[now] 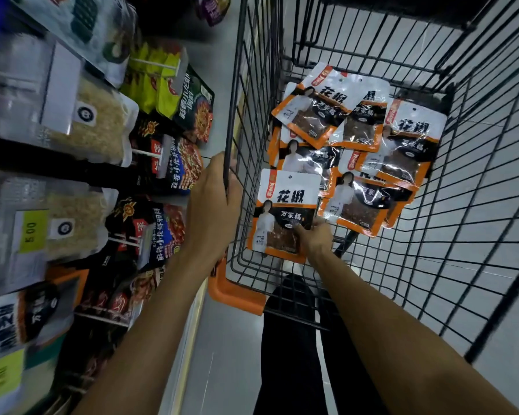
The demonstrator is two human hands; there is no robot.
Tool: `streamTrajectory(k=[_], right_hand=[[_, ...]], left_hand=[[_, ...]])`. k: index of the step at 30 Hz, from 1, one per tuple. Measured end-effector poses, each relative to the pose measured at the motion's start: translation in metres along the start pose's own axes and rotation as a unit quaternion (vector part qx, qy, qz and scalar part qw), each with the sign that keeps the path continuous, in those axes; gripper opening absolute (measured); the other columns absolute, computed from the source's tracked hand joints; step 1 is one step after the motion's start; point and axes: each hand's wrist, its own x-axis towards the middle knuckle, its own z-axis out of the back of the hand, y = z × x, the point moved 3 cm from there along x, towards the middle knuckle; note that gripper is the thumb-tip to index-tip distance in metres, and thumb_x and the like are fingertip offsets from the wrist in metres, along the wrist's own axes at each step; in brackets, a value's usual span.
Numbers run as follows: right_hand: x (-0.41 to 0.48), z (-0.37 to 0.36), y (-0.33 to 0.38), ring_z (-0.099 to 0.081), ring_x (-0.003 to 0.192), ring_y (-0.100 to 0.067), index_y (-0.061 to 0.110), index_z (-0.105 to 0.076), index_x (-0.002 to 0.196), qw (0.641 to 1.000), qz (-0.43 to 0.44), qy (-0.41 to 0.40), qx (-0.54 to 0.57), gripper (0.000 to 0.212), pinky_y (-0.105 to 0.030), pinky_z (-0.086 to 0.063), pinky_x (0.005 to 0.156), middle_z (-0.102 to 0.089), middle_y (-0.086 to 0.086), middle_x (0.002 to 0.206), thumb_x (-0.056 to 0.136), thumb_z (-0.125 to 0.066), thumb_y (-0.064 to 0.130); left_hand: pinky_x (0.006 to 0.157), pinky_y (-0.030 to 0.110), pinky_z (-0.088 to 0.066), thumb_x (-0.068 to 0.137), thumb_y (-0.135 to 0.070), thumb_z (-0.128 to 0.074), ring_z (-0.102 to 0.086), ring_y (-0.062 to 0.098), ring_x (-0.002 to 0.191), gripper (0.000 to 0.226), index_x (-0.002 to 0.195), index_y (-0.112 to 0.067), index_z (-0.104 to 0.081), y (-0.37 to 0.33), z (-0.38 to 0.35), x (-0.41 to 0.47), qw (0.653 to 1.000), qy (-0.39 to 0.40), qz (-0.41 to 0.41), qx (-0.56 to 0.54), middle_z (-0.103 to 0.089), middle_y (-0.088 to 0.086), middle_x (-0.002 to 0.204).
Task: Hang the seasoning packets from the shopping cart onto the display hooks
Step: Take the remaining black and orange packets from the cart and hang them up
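Note:
Several orange-and-white seasoning packets (369, 136) lie in a heap on the floor of the black wire shopping cart (474, 181). My right hand (313, 238) reaches down inside the cart and pinches the lower right corner of one seasoning packet (285, 205), which stands lifted toward me, its hang hole at the top. My left hand (213, 199) grips the cart's left top rim. Display hooks (155, 65) with white price tags stick out of the rack on the left, carrying other packets.
The rack at left holds bags of pale grain (87, 127), black-and-red sauce packets (168, 166) and yellow-green packets (153, 82). An orange plastic corner piece (234, 295) sits at the cart's near end. My dark trouser legs show below the cart on the pale tiled floor.

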Motion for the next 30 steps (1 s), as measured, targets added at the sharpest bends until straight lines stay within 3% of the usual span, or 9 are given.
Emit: streamTrajectory(k=[7,10,13,16,20,22,24,27,30], right_hand=[[-0.036,0.042,0.037,-0.059,0.114,-0.035,-0.002,-0.052,0.125,0.99,0.116,0.045,0.059,0.029,-0.045,-0.051,0.095,-0.061,-0.021,0.122,0.098,-0.051,0.008],[-0.053,0.09,0.061,-0.061,0.109,-0.032,0.005,-0.058,0.114,0.981,0.168,0.025,0.099,0.017,-0.038,-0.055,0.084,-0.065,-0.011,0.109,0.098,-0.052,0.008],[-0.074,0.131,0.09,-0.065,0.101,-0.026,0.014,-0.06,0.102,0.969,0.172,0.041,0.175,0.007,-0.033,-0.058,0.072,-0.065,-0.001,0.098,0.096,-0.056,0.014],[-0.098,0.148,0.117,-0.069,0.095,-0.019,0.016,-0.063,0.107,0.946,0.17,0.134,0.24,0.017,-0.036,-0.058,0.073,-0.068,-0.006,0.108,0.09,-0.06,0.018],[-0.123,0.146,0.143,-0.066,0.105,-0.029,0.003,-0.057,0.124,0.922,0.177,0.224,0.261,0.036,-0.04,-0.055,0.082,-0.067,-0.016,0.118,0.09,-0.06,0.014],[-0.123,0.145,0.148,-0.065,0.106,-0.032,0.002,-0.055,0.125,0.924,0.171,0.229,0.254,0.035,-0.044,-0.054,0.085,-0.065,-0.018,0.118,0.093,-0.058,0.013],[-0.117,0.147,0.151,-0.066,0.103,-0.03,0.005,-0.058,0.12,0.925,0.167,0.235,0.247,0.029,-0.045,-0.055,0.085,-0.067,-0.017,0.115,0.093,-0.058,0.015],[-0.096,0.154,0.154,-0.071,0.09,-0.021,0.011,-0.065,0.107,0.926,0.19,0.233,0.227,0.017,-0.034,-0.058,0.074,-0.073,-0.007,0.099,0.093,-0.058,0.018],[-0.052,0.168,0.149,-0.067,0.092,-0.023,0.005,-0.064,0.115,0.949,0.207,0.129,0.2,0.029,-0.028,-0.055,0.071,-0.069,-0.012,0.105,0.096,-0.056,0.026]], left_hand=[[0.07,0.032,-0.046,0.1,-0.013,-0.042,-0.059,0.026,0.087,0.025,0.121,-0.007,-0.053,0.001,0.005,-0.001,1.0,0.027,0.004,-0.004,-0.061,0.008,0.097],[0.082,0.032,-0.048,0.099,-0.015,-0.047,-0.06,0.023,0.099,0.031,0.128,-0.009,-0.051,-0.005,0.016,-0.001,0.999,0.031,0.033,-0.004,-0.063,0.009,0.109],[0.087,0.019,-0.037,0.097,-0.014,-0.05,-0.055,0.023,0.111,0.034,0.131,-0.005,-0.05,-0.027,0.035,-0.002,0.999,-0.038,-0.009,0.037,-0.058,0.012,0.122],[0.096,0.024,-0.04,0.094,-0.018,-0.058,-0.052,0.019,0.115,0.039,0.13,-0.004,-0.05,-0.062,0.043,0.002,0.994,-0.097,-0.045,-0.016,-0.056,0.009,0.125],[0.088,0.017,-0.051,0.088,-0.03,-0.067,-0.059,-0.005,0.097,0.038,0.12,-0.016,-0.054,-0.097,0.016,0.018,0.966,0.057,0.066,-0.243,-0.062,-0.008,0.11],[0.081,0.029,-0.058,0.085,-0.027,-0.07,-0.066,0.001,0.087,0.028,0.108,-0.013,-0.061,-0.1,0.001,0.025,0.94,0.104,0.115,-0.304,-0.069,-0.005,0.099],[0.079,0.032,-0.058,0.082,-0.017,-0.073,-0.069,0.009,0.089,0.022,0.102,-0.017,-0.064,-0.097,-0.011,0.033,0.925,0.113,0.135,-0.336,-0.072,-0.005,0.095],[0.08,0.037,-0.058,0.077,-0.008,-0.076,-0.07,0.021,0.094,0.027,0.1,-0.014,-0.065,-0.09,-0.031,0.047,0.907,0.121,0.165,-0.367,-0.074,0.004,0.098],[0.08,0.04,-0.058,0.074,-0.007,-0.077,-0.07,0.025,0.095,0.029,0.1,-0.013,-0.066,-0.084,-0.057,0.061,0.89,0.119,0.202,-0.391,-0.073,0.008,0.101]])
